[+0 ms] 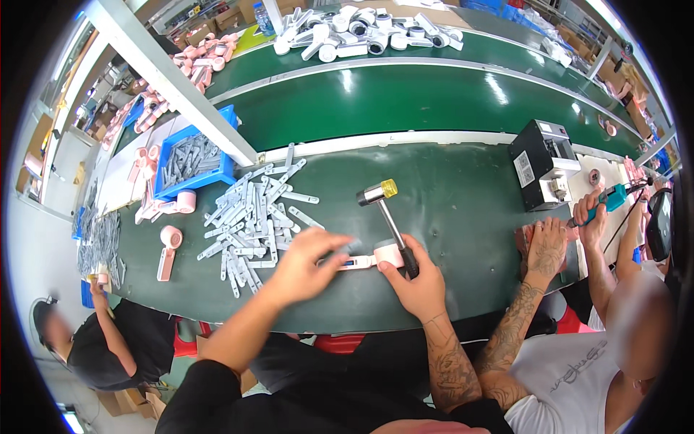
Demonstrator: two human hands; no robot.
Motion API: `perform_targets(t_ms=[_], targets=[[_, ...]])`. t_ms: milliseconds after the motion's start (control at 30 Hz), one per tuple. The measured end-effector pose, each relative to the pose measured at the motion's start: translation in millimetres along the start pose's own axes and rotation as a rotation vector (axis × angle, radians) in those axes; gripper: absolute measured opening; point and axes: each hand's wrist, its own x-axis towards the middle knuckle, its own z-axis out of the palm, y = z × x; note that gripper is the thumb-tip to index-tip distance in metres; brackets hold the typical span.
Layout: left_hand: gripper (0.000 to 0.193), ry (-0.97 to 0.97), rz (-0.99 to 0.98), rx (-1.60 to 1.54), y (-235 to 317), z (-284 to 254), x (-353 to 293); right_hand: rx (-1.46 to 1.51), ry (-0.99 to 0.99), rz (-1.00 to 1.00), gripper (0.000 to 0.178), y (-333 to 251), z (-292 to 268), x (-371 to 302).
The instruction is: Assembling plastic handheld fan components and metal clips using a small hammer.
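Observation:
My right hand (421, 286) is closed round the black grip of a mallet (395, 226), which has a steel head with a yellow face. The same hand steadies a pink handheld device (388, 253) with a round head, lying on the green bench. Its pale handle with a small dark window points left. Over the end of that handle is my left hand (307, 264), its thumb and fingers stretched toward it and blurred by motion. A faint grey smear shows at its fingertips; whether it holds a piece is unclear. A heap of grey strips (249, 217) lies left of my hands.
Another pink device (169, 249) lies left of the heap. A blue bin (195, 170) of grey strips stands behind it, near a white post (173, 79). At right are a black machine (538, 166) and a co-worker holding a teal power tool (614, 197). White devices (361, 32) lie across the back.

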Motion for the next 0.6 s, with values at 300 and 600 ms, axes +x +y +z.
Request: perform_targets(t_ms=[300, 600], targets=[[0.018, 0.242, 0.043, 0.257, -5, 42, -30, -0.147, 0.005, 0.025, 0.067, -15, 11, -8], [0.017, 0.269, -0.053, 0.108, -4, 47, -29, -0.131, 0.027, -0.03, 0.07, -5, 13, -7]])
